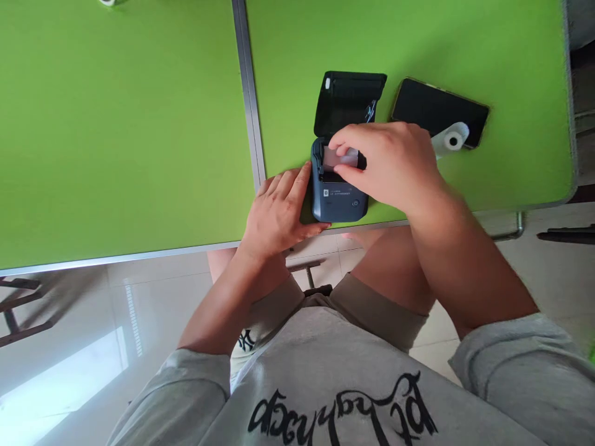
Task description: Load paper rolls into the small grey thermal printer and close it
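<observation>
A small dark blue label printer [338,198] sits at the near edge of the green table [139,136], its black lid [348,99] flipped open away from me. My right hand [390,161] pinches a pale paper roll [341,158] at the printer's open bay. My left hand [279,210] rests against the printer's left side, fingers stretched along it and thumb at the front corner.
A black phone [432,108] lies face up to the right of the printer, with a white paper roll [450,137] resting on its near edge. A metal seam [246,93] joins two tabletops. My knees and a tiled floor show below the table edge.
</observation>
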### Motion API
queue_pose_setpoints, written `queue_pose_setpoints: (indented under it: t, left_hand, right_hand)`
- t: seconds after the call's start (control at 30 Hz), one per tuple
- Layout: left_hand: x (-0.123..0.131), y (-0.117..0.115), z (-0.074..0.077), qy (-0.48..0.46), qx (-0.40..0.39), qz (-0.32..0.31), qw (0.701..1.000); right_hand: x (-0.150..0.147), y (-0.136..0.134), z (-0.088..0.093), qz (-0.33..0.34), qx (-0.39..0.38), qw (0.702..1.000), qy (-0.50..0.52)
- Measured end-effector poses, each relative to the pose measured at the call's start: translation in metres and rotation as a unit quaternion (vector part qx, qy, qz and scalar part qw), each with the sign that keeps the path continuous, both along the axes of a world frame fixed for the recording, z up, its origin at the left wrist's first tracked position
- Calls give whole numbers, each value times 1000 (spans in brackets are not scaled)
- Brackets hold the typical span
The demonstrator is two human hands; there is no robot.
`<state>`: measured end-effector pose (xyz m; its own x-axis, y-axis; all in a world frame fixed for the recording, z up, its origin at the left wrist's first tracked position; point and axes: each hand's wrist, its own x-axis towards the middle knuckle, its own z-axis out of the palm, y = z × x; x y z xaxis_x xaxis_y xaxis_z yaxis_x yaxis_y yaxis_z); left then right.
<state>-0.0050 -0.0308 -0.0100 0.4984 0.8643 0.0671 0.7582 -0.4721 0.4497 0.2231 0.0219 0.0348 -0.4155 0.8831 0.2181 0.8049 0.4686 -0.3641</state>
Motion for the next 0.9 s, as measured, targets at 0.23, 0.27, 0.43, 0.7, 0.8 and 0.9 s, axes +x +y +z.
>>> queue_pose_setpoints:
  t: [0.23, 0.27, 0.43, 0.7, 0.8, 0.9]
  left_hand:
    - [-1, 1, -3, -6, 12, 3, 1000]
    - [-1, 1, -3, -6, 14, 1, 1000]
    - [-2, -1, -4, -20, 26, -3, 999]
    - [-4, -2, 0, -23, 29, -35, 999]
    - [-5, -1, 1, -10, 28, -36, 999]
    - [-6, -1, 0, -11, 38, -49, 998]
  right_hand:
    - [4, 15, -11, 15, 10, 999, 32]
    - [5, 13, -10, 10, 5, 999, 38]
    - [0, -19, 3, 5, 42, 997, 64]
    - [-10, -55, -4, 27, 78, 985, 153]
    - [-2, -52, -13, 3, 31, 969, 245]
    - [4, -38, -27, -65, 41, 937, 341]
